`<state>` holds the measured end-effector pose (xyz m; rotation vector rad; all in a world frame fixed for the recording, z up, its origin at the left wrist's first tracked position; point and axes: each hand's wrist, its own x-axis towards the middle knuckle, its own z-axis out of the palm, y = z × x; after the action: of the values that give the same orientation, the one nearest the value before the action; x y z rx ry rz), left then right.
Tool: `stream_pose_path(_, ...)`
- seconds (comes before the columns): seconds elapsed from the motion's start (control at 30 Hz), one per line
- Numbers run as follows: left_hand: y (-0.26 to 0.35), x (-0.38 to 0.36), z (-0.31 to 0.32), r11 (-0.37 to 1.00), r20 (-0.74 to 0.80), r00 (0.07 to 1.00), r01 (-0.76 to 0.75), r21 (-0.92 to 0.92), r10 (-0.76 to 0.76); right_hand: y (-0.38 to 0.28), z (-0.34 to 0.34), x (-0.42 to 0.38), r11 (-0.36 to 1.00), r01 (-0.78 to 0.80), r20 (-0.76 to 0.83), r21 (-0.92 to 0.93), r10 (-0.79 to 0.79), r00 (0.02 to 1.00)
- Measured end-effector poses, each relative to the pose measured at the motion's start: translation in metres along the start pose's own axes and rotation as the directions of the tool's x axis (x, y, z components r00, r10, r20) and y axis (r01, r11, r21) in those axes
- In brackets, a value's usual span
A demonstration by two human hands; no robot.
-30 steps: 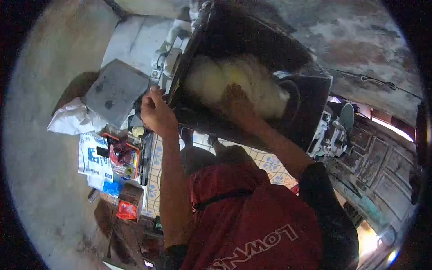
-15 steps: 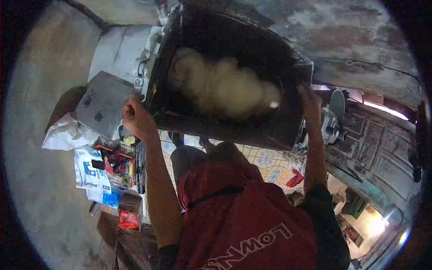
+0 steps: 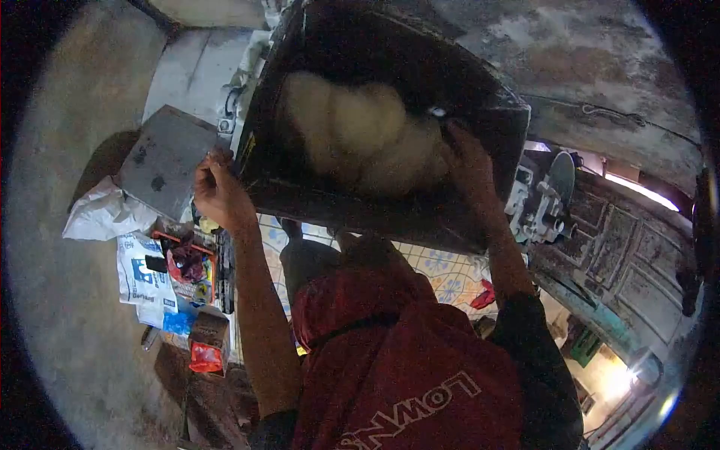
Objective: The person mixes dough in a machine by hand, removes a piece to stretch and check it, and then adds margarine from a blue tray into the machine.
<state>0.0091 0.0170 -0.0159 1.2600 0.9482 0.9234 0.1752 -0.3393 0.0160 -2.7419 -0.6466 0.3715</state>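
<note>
A pale, lumpy dough-like mass (image 3: 349, 124), blurred by motion, lies inside a large dark trough (image 3: 360, 214) in front of me. My right hand (image 3: 471, 161) is inside the trough at the right end of the mass, with its fingers stretched out against it. A small bright spot shows just beyond those fingertips. Outside the trough's left side is my left hand (image 3: 220, 191), its fingers curled and pinched together close to a metal fitting (image 3: 226, 112). I cannot tell what, if anything, that pinch holds.
On the left are a grey board (image 3: 161, 165), a white sack (image 3: 109, 212), a printed bag (image 3: 146, 274) and a red packet (image 3: 205, 358). Metal machinery (image 3: 541, 210) adjoins the trough's right side. Patterned floor tiles (image 3: 439, 270) show below the trough.
My right hand has moved left from the trough's right rim into it, reaching the pale mass. The mass has changed shape. My left hand has shifted slightly left.
</note>
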Motion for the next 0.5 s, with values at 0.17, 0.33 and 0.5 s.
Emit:
stream_pose_path(0.17,0.008,-0.001,0.007,0.999,-0.036,0.999,-0.039,0.012,0.04,-0.034,0.054,0.01,0.937,0.303,0.168,-0.177,-0.274,0.947)
stream_pose_path(0.33,0.013,-0.003,0.006,0.997,-0.037,0.999,-0.012,0.078,0.015,-0.04,0.068,0.014,0.884,0.385,0.114,-0.266,-0.368,0.923)
stream_pose_path(0.5,0.023,-0.005,0.01,0.978,-0.029,1.0,-0.005,0.211,0.011,-0.029,0.016,0.034,0.99,0.121,0.335,-0.067,-0.092,0.938)
